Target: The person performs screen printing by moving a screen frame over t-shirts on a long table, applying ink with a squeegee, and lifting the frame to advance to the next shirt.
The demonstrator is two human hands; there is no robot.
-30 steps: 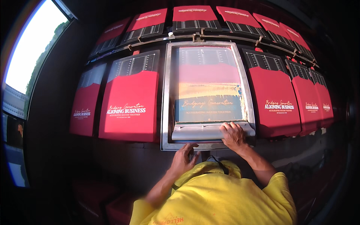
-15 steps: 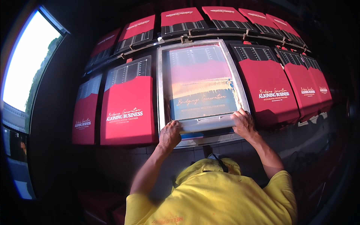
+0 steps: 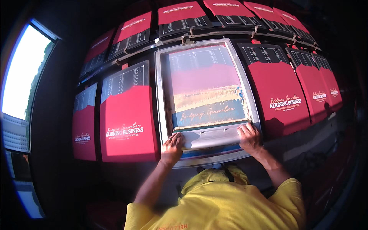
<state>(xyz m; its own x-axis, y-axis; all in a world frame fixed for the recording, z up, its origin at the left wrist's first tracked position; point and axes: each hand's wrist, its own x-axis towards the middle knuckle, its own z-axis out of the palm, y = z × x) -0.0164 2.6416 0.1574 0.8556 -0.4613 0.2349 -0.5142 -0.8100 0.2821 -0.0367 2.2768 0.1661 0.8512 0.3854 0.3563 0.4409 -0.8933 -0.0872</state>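
A wide grey squeegee lies across the near end of a screen-printing frame, and both my hands grip it. My left hand is closed on its left end, knuckles up. On its right end my right hand is closed too, close to the frame's right rail. Beyond the blade, the mesh shows a pinkish area, a streaky cream ink band and a blue-green area with lettering. Through the mesh a dark ruled grid can be seen. Most of my fingertips are hidden behind the squeegee.
Red fabric pieces with white lettering lie on dark ruled boards to the left and right. Another row stands beyond a metal rail with clamps. A bright window is at far left.
The squeegee leans flatter, showing more of its broad face, and its edge now partly covers the lowest line of lettering. Both hands stay on it. The whole view has shifted slightly.
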